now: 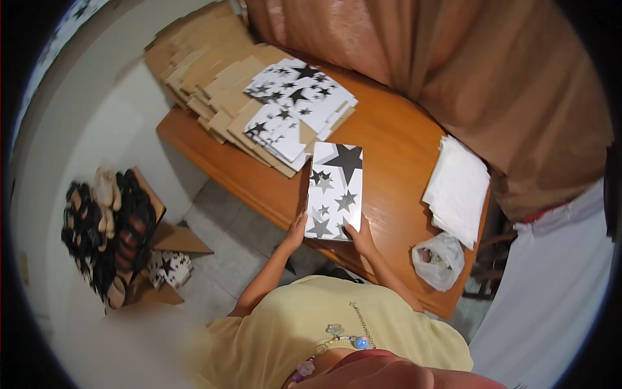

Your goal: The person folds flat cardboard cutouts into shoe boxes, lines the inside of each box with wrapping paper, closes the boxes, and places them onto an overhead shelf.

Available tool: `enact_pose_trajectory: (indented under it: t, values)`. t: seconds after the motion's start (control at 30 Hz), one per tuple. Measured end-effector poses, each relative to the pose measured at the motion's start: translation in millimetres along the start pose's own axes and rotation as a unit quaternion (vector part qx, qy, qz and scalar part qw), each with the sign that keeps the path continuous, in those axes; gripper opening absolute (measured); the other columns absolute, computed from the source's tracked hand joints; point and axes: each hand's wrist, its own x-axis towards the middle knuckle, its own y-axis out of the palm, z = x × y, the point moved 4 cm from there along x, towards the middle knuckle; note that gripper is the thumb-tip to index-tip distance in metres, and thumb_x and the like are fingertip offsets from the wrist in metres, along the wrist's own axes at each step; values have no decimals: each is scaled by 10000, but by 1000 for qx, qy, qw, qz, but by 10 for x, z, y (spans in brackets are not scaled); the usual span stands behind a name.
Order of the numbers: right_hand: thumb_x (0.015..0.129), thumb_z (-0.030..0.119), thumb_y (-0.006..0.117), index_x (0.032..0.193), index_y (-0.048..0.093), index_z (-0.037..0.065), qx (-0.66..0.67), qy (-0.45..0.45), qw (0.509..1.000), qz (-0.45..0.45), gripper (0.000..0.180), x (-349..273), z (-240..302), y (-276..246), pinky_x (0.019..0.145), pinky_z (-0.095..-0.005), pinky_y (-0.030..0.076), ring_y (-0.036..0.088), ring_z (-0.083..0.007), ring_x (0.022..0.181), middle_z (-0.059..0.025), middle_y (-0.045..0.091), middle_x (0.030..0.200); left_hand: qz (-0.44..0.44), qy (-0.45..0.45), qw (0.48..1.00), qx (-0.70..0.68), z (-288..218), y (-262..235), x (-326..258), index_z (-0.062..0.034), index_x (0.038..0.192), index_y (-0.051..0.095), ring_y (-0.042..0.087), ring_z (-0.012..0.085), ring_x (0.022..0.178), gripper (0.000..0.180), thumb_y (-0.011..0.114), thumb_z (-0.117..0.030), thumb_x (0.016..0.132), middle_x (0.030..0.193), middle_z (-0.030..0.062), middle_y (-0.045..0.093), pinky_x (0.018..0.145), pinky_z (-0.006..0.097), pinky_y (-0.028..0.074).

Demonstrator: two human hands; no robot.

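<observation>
A white shoebox-shaped carton printed with black and grey stars is between my two hands, over the near edge of the wooden table. My left hand presses on its left side near the lower corner. At the lower right corner, my right hand grips it with the thumb on top. The carton looks closed, and its underside is hidden. Just beyond it lies a flat, unfolded star-printed cardboard sheet, on top of overlapping brown cardboard blanks.
On the right of the wooden table lie a stack of white paper sheets and a clear plastic bag with small things inside. Black and beige sandals are piled at the left. A brown curtain hangs behind the table.
</observation>
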Motion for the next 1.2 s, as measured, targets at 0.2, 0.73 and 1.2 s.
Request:
enact_pose_trajectory:
  t: [0.2,0.73,1.2]
  values:
    - [590,355,751,1398,61,-38,-101,-118,970,186,1133,-608,86,375,1060,-486,173,207,-417,1263,-269,209,1369,1,56,998,6,-73,-268,-823,-2,1433,119,169,196,1351,652,445,-262,932,1473,108,199,1085,288,142]
    - [572,272,824,1396,-46,-44,-110,-412,862,276,1239,-1846,1002,3221,1033,-526,191,164,-460,1276,-300,114,1415,-264,136,953,-52,-49,-1925,-4036,-40,1447,91,203,215,1328,870,615,-204,773,1444,106,237,1082,322,149]
    - [670,227,744,1414,-7,-37,190,-610,678,363,1091,-2056,4037,5489,1099,-429,129,90,-417,1362,-279,39,1465,-467,341,804,137,-1691,-3500,-6499,-23,1430,148,311,228,1278,1001,700,-411,690,1377,118,341,1057,344,235]
